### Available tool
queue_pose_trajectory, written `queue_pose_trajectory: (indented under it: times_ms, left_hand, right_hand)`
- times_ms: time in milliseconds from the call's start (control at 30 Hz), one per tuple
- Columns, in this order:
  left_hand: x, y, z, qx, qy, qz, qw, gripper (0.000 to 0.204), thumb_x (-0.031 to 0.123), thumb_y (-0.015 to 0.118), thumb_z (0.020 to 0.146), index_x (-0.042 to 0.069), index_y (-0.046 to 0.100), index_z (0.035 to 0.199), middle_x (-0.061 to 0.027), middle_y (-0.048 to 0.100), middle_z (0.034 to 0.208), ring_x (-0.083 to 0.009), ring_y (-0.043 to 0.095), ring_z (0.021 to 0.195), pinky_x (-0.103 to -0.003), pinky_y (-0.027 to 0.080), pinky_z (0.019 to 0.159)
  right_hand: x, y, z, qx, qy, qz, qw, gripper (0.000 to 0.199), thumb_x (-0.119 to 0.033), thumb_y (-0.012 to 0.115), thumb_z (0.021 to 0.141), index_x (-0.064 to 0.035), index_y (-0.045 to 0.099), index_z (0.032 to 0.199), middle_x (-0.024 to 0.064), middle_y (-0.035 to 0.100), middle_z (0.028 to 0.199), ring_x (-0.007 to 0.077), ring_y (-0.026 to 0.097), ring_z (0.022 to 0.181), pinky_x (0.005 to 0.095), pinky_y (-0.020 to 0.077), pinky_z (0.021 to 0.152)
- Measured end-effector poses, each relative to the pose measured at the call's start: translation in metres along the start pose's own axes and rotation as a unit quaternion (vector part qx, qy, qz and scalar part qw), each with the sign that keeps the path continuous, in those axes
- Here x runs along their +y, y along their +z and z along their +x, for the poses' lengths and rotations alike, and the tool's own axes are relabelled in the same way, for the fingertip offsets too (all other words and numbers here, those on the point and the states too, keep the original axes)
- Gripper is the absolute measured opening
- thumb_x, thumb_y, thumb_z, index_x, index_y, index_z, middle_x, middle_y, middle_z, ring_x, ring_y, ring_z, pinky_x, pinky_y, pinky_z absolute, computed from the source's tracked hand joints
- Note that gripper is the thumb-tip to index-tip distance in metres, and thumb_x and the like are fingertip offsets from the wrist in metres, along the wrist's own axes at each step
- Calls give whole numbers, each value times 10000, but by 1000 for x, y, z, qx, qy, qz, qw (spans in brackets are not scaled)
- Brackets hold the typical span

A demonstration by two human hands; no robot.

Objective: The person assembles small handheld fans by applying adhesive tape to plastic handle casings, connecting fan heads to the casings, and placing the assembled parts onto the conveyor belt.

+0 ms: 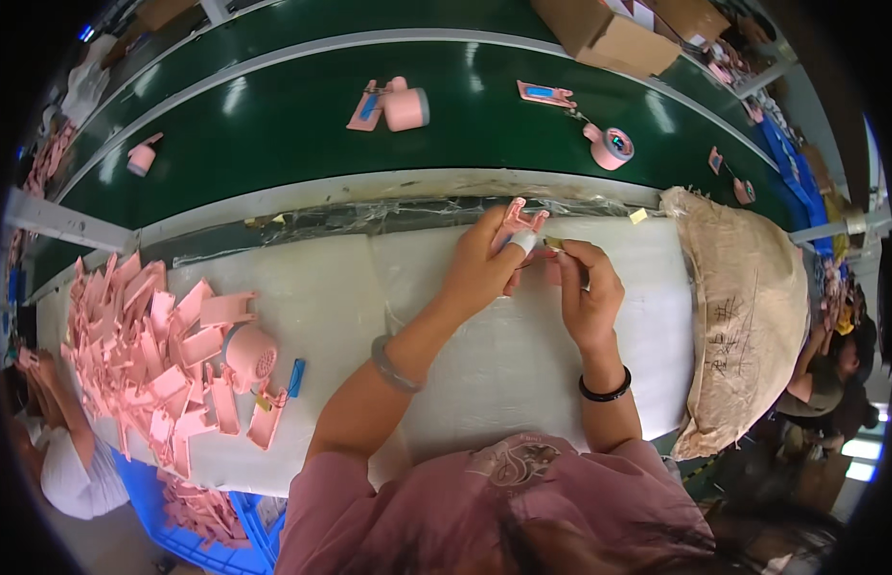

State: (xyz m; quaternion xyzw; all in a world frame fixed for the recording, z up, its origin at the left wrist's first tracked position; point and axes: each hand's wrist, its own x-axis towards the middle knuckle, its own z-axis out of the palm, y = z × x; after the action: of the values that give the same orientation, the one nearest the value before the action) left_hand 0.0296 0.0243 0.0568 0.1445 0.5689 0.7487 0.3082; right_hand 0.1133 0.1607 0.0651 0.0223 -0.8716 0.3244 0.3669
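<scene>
My left hand [486, 254] is closed around a pink plastic handle shell [525, 217], which sticks up past its fingers over the far side of the table. White tape [523, 241] wraps its thumb. Close by on the right, my right hand [591, 287] pinches a small yellowish piece [553, 243] at the shell's lower end; its kind is too small to make out. Part of the shell is hidden behind my fingers. To the left, a round pink fan head [249, 355] lies beside a heap of pink shells [149, 345], with a blue battery [296, 378] next to it.
Beyond the white-covered table [312, 297] runs a green conveyor belt [283, 125] carrying pink fan parts [405, 108]. A tan sack [743, 326] bounds the right side. Below left stands a blue crate [144, 489] of pink pieces. Other people sit at both sides.
</scene>
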Motion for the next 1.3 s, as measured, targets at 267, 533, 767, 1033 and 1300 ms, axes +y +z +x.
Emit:
queue_pose_trajectory:
  times_ms: [267,533,767,1033,1300]
  left_hand:
    - [-2,3,-2,-32,44,19,998,335,-3,464,767,39,493,1099,-29,545,770,-69,496,545,-229,433,475]
    - [-4,4,-7,-68,89,-10,994,388,-24,377,798,52,458,1170,-52,546,923,-90,534,681,-233,469,557]
    - [-8,2,-6,-74,82,0,994,416,0,439,776,48,464,1189,-20,571,941,-53,514,697,-212,455,545]
    - [-14,-1,-3,-93,127,88,984,358,-40,392,834,49,469,1173,-25,560,1001,-66,558,841,-210,505,654]
    - [-14,3,-1,-100,191,86,973,348,-60,393,830,7,489,1158,-41,558,1018,-74,525,910,-217,480,727]
  right_hand:
    - [2,-4,2,-4,-28,10,1000,208,61,659,747,-28,589,921,102,636,879,261,606,783,334,483,689]
    - [2,-4,4,0,-95,13,995,236,56,674,707,-39,598,909,78,635,870,246,617,782,327,478,677]
    - [2,-6,4,-17,-102,6,995,243,117,652,700,-20,589,890,103,630,891,258,600,786,316,488,671]
    - [2,-5,5,15,-108,-8,994,249,40,696,653,-49,620,873,62,624,842,238,594,742,336,484,676]
    - [1,-6,7,21,-123,-21,992,244,33,705,647,-49,621,860,63,619,837,237,592,732,336,485,670]
